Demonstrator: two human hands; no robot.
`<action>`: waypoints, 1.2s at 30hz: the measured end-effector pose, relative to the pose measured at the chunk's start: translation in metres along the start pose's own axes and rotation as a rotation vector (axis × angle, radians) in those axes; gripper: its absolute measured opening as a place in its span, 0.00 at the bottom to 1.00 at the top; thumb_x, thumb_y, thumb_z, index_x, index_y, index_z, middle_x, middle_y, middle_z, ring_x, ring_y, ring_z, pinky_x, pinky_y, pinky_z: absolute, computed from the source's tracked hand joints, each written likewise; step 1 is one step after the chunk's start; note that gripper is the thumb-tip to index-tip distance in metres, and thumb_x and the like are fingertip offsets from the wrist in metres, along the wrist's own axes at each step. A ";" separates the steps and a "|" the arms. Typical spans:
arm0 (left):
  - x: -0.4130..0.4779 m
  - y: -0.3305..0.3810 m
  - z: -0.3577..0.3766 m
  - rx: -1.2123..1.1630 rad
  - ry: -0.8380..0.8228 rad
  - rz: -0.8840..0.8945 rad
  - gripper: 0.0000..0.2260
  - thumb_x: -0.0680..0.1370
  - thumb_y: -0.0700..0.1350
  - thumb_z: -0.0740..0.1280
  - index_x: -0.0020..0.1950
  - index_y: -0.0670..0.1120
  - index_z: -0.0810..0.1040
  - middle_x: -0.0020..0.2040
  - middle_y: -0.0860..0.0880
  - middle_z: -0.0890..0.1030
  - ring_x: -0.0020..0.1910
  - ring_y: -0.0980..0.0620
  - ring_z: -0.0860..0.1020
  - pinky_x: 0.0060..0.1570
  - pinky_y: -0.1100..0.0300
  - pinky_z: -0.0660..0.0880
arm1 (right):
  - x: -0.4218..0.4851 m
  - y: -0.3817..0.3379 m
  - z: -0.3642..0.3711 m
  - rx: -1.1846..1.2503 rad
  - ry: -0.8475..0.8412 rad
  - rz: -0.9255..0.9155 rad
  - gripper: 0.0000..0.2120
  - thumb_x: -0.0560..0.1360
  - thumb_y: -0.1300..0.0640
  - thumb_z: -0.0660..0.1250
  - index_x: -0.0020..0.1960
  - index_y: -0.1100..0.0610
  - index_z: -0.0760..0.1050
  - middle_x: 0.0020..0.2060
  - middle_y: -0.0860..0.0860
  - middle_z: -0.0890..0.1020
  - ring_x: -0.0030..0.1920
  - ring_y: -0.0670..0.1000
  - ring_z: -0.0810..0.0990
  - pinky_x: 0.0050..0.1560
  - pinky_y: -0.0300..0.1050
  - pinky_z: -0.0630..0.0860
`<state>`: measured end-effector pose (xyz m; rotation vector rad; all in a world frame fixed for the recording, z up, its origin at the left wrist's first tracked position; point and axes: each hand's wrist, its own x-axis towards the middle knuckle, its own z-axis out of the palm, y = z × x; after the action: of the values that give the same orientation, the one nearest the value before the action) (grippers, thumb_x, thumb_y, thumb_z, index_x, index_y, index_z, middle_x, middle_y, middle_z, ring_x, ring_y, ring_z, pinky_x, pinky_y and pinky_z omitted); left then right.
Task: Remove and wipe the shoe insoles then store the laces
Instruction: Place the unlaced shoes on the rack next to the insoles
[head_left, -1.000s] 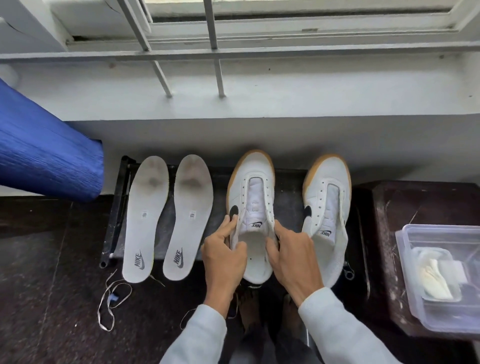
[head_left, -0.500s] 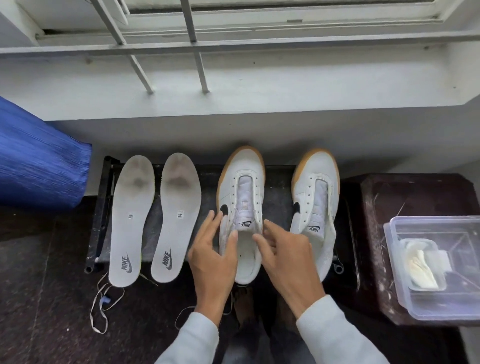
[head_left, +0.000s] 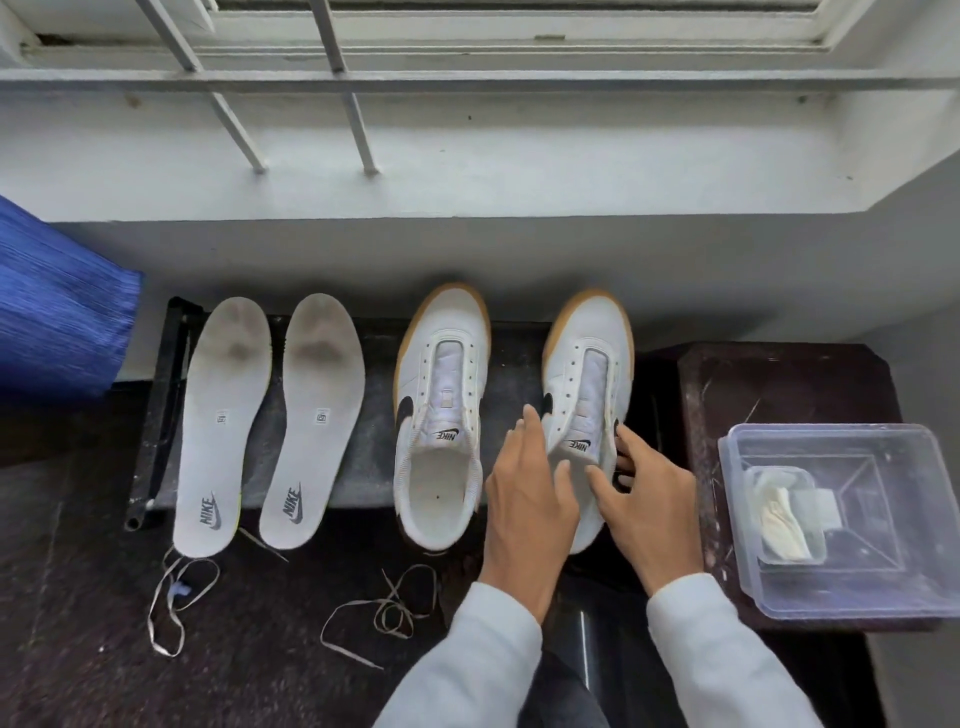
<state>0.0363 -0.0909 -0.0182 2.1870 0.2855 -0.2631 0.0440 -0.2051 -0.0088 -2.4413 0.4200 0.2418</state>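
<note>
Two grey-white insoles, the left insole (head_left: 221, 421) and the right insole (head_left: 314, 415), lie side by side on a black low rack (head_left: 156, 410). Two white lace-less shoes stand beside them: the left shoe (head_left: 441, 410) is untouched, the right shoe (head_left: 589, 395) has both my hands at its opening. My left hand (head_left: 530, 499) rests on the shoe's left collar, fingers spread. My right hand (head_left: 649, 499) touches the right collar, fingers apart. Neither hand clearly grips the shoe. Two loose laces lie on the dark floor, one lace (head_left: 174, 603) under the insoles, the other lace (head_left: 384, 608) below the left shoe.
A clear plastic box (head_left: 852, 592) holding a smaller tub with a cream cloth (head_left: 782, 519) sits on a dark stool (head_left: 779, 374) at the right. A white window sill (head_left: 467, 171) with bars runs along the back. Blue fabric (head_left: 52, 306) hangs at the left.
Both hands have left the left shoe and moved right to the right shoe's opening. The camera view has shifted slightly.
</note>
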 end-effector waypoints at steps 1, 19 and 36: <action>0.002 -0.001 0.003 0.014 -0.006 -0.015 0.30 0.80 0.41 0.65 0.80 0.40 0.57 0.74 0.41 0.71 0.74 0.45 0.69 0.72 0.55 0.67 | 0.002 0.002 0.002 -0.007 0.016 0.011 0.23 0.72 0.56 0.74 0.66 0.55 0.77 0.52 0.50 0.85 0.47 0.48 0.84 0.50 0.48 0.82; -0.020 -0.011 0.024 -0.081 0.173 -0.106 0.20 0.81 0.35 0.60 0.74 0.39 0.70 0.53 0.41 0.83 0.52 0.44 0.81 0.49 0.57 0.75 | 0.003 0.018 0.009 0.017 0.080 -0.140 0.17 0.76 0.64 0.70 0.64 0.55 0.80 0.19 0.49 0.71 0.19 0.42 0.60 0.28 0.37 0.66; 0.001 -0.016 0.025 -0.079 0.211 -0.104 0.20 0.82 0.36 0.60 0.75 0.40 0.68 0.50 0.42 0.83 0.50 0.45 0.81 0.48 0.63 0.73 | 0.019 0.014 0.015 0.038 0.021 -0.188 0.17 0.79 0.60 0.67 0.67 0.56 0.77 0.29 0.52 0.82 0.23 0.48 0.73 0.28 0.41 0.76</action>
<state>0.0302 -0.1022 -0.0452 2.1263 0.5203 -0.0765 0.0553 -0.2107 -0.0342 -2.4281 0.2007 0.1263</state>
